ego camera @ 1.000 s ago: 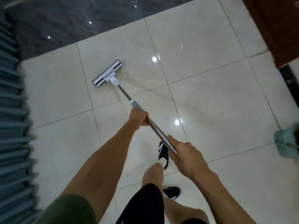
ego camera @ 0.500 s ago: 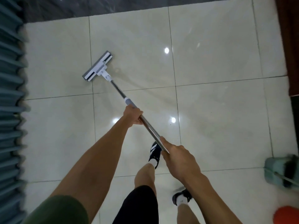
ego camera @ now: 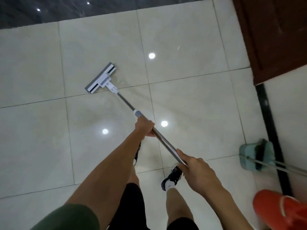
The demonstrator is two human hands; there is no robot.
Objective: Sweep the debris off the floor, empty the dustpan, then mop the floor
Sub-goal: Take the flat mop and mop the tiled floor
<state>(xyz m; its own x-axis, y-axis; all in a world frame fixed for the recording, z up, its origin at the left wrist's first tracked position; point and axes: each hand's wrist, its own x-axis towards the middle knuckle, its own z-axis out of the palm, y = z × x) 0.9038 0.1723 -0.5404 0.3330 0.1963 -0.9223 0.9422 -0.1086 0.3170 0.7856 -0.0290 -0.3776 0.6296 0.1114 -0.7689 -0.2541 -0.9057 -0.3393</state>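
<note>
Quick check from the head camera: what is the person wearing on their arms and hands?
Both forearms are bare. The left hand and right hand have no gloves, and no watch or rings show. An olive-green short sleeve covers the left upper arm; no right sleeve is in view.

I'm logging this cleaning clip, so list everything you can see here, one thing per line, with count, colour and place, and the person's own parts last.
mop: one, white and grey flat head on a metal pole, head on the tiles left of centre.
floor tiles: many, glossy cream, most of the view.
dark floor strip: one, dark grey, top left.
wooden door: one, reddish brown, top right.
dustpan with broom: one set, pale green, right edge.
orange object: one, orange, bottom right; cannot tell what it is.
shoes: two, black with white, below the pole.
left hand: one, grips the pole below its grey collar.
right hand: one, grips the pole's upper end.
</note>
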